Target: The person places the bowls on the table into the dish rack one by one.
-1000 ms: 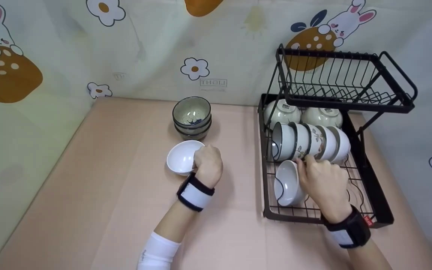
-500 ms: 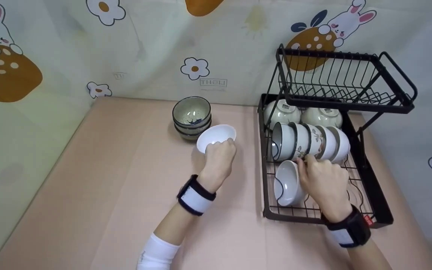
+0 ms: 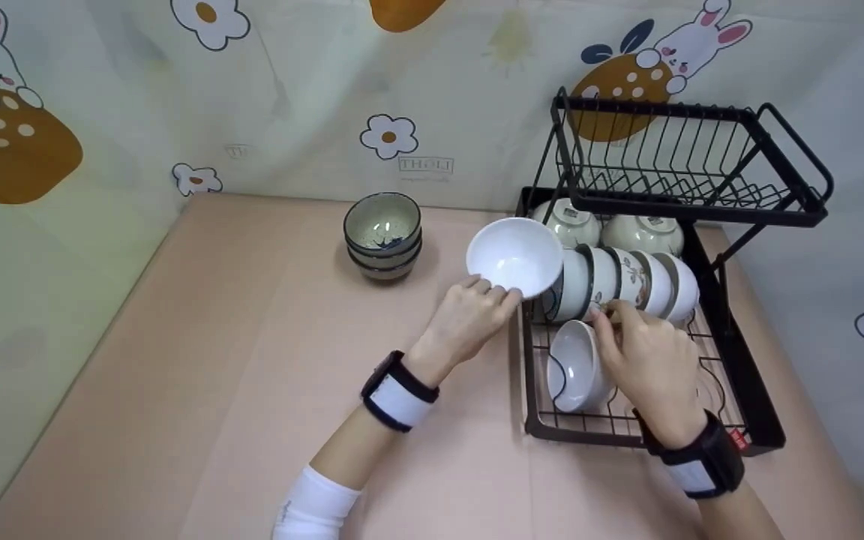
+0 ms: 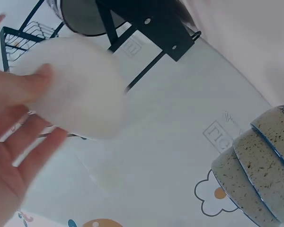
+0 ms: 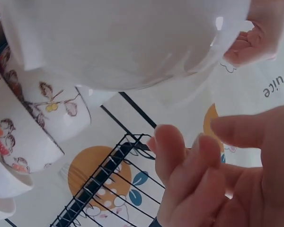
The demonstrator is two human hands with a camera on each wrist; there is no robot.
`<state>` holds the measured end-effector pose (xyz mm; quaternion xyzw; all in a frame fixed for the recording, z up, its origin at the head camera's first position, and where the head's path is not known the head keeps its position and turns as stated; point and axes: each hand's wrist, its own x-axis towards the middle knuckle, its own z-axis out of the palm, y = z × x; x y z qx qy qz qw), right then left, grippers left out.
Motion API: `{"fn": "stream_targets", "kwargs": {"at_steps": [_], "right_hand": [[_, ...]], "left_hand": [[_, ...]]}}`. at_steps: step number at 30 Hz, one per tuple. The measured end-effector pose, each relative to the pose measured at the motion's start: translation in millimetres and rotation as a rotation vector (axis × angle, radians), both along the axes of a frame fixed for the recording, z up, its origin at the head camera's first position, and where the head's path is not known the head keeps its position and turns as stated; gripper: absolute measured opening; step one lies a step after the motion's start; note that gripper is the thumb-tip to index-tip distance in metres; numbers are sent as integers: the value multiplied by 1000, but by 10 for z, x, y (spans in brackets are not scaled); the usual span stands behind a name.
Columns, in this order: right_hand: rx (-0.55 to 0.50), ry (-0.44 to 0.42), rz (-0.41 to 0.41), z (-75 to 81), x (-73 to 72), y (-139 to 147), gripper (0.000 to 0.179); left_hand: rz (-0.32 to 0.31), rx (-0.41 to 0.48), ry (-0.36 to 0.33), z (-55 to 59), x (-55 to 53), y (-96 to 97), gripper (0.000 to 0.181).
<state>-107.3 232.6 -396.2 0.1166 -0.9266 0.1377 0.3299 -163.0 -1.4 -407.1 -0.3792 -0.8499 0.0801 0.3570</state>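
Observation:
My left hand (image 3: 469, 315) grips a white bowl (image 3: 514, 259) by its near rim, thumb on one side and fingers on the other. The bowl is raised and tilted with its inside facing up toward the head camera, overlapping the left edge of the black dish rack (image 3: 533, 420). Over the rack, my right hand (image 3: 649, 360) has its fingers loosely bent and its thumb apart, holding nothing in the right wrist view. Its fingertips are close to a row of bowls (image 3: 631, 281) standing on edge. Another white bowl (image 3: 580, 367) leans in the rack's front, left of that hand.
Several grey-green bowls (image 3: 383, 232) are stacked on the pink table (image 3: 252, 375), near the patterned backdrop. Two upturned bowls (image 3: 642, 234) sit at the rack's back. An upper wire shelf (image 3: 691, 161) overhangs them.
My left hand has lifted the white bowl from in front of the stack and carried it right to the rack's left side. The right hand has barely moved.

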Motion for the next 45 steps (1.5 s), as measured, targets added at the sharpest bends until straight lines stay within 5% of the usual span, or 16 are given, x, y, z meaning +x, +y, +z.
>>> {"fn": "stream_targets", "kwargs": {"at_steps": [7,16,24,30,34,40,45], "right_hand": [[-116,-60,20,72,16,21,28],[-239,-175,-16,205,16,162,26],[-271,-210,16,260,1,236,12],[-294,-117,9,297,16,321,20],[-264,-51,-40,329,26,395,24],[-217,-28,-173,372,49,498,29],[-164,-23,-229,384,51,567,30]], "left_hand": [[-252,-62,153,-50,-8,61,6],[-480,-39,344,-144,-8,186,7],[-507,9,358,-167,10,237,4],[-501,41,408,-157,1,248,13],[-451,4,324,-165,0,255,12],[-275,-220,20,-215,15,239,36],[-233,-313,-193,-229,31,256,43]]}}
